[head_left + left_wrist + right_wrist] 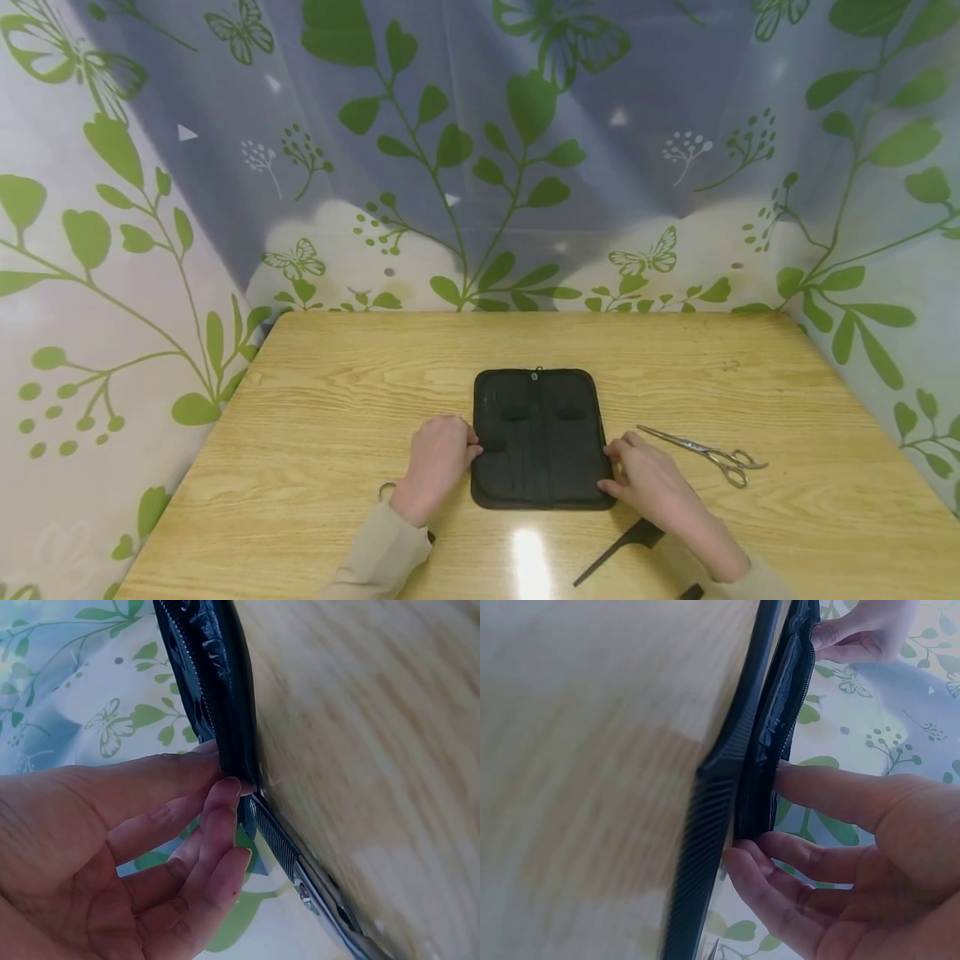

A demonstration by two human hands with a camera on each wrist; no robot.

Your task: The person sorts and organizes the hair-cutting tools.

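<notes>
A black zippered case (573,458) lies unfolded and flat on the wooden table, its inner slots and loops facing up. My left hand (438,454) pinches its left edge between thumb and fingers. At the opposite edge, near the lower right corner, my right hand (648,475) grips the rim; thumb and fingertips meet the zipper side in the right wrist view. Silver scissors (705,450) lie just right of that hand. Beneath my right wrist is a black tail comb (618,546), partly covered. A toothed metal tool (277,840), apparently thinning scissors, lies beside my left fingers.
One metal finger ring (386,490) shows beside the left forearm, which hides what it belongs to. The table (345,358) ends at the back against a curtain (480,167) printed with leaves and butterflies, which also hangs along both sides.
</notes>
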